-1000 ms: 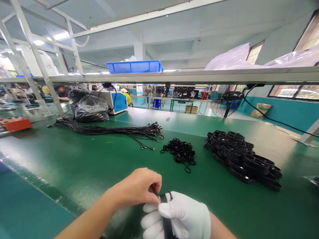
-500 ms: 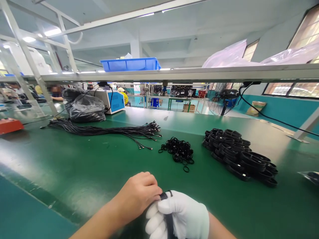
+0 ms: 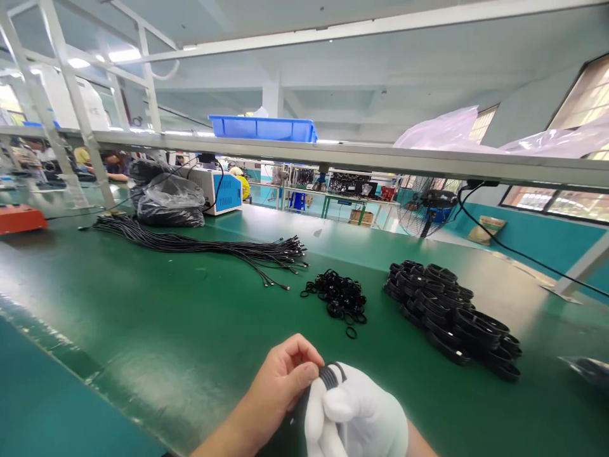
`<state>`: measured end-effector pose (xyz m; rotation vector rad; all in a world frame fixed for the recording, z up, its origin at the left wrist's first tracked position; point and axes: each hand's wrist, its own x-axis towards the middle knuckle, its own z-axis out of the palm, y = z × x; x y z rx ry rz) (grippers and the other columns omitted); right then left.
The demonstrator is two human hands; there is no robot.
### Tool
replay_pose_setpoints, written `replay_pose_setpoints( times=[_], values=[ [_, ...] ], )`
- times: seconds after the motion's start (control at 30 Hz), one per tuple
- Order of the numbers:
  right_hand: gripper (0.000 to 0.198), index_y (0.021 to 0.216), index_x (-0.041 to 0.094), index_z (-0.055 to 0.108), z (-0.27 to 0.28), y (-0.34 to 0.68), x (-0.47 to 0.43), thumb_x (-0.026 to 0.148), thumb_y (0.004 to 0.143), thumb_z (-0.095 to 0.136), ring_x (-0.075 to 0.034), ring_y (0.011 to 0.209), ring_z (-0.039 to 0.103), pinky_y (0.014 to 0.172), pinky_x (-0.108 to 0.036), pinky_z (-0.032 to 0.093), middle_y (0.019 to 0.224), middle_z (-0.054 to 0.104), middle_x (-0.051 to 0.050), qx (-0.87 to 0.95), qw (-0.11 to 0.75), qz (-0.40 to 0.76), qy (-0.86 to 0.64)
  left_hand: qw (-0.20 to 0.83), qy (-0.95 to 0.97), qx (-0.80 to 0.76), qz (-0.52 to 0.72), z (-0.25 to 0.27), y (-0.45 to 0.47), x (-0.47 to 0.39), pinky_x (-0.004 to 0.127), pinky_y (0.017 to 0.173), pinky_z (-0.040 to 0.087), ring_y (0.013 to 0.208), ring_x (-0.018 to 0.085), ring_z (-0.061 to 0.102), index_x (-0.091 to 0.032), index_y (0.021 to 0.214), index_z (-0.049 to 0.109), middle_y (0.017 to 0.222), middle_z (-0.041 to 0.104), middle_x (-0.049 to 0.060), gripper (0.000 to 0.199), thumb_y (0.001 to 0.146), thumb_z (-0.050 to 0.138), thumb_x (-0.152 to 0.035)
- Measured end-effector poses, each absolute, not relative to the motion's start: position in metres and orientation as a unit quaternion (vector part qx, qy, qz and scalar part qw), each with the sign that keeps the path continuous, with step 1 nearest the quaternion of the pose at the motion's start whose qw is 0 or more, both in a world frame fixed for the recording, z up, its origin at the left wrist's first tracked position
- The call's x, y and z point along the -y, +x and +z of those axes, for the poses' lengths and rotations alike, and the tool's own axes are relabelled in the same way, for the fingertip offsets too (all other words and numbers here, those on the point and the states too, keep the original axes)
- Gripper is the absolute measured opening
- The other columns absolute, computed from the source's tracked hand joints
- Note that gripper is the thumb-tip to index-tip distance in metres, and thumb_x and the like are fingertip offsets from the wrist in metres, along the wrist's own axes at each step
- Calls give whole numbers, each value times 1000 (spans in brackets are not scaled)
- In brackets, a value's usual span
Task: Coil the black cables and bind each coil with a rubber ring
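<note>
Green worktable (image 3: 190, 343), looped black cable (image 3: 328, 377) clasped in right hand (image 3: 368, 409), left hand (image 3: 280, 387) pinching it

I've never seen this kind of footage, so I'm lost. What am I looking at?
There is no robot here: these are a person's own hands, seen by one camera worn on the head, looking forward and down. The right hand, in a white glove, holds a looped black cable. The left hand is bare; its fingertips are at the cable's edge, though whether they pinch it is hard to see. On the green table lie a bundle of long black cables, a heap of small black rings and, farther right, a pile of coiled cables.
</note>
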<state>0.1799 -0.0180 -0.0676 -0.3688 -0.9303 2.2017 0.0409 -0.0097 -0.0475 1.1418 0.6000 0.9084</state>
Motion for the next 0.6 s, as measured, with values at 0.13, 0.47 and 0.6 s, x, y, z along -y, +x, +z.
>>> replay_pose_setpoints(
  times=[0.13,0.47,0.6],
  values=[
    [36,69,2,70,-49,189,15,36,58,72,-13,47,58,47,-22,45,53,62,-7,398,340,838,-151,660,575,-321,361,-26,39,16,17,48,26,51,5,33,-16,90,50,60,42,-8,18,80,58,-30],
    [30,94,12,62,-26,211,25,37,77,65,-15,83,59,74,-30,48,93,63,-4,556,194,766,-258,450,706,-380,393,-32,44,37,24,59,40,64,13,49,-17,79,49,73,50,0,5,76,50,-21],
    [32,115,16,51,-13,218,28,34,88,51,-19,96,57,80,-40,49,114,55,-8,561,135,778,-248,424,718,-370,409,-36,41,40,22,55,42,62,12,50,-18,76,49,73,50,1,1,76,49,-19]
  ],
)
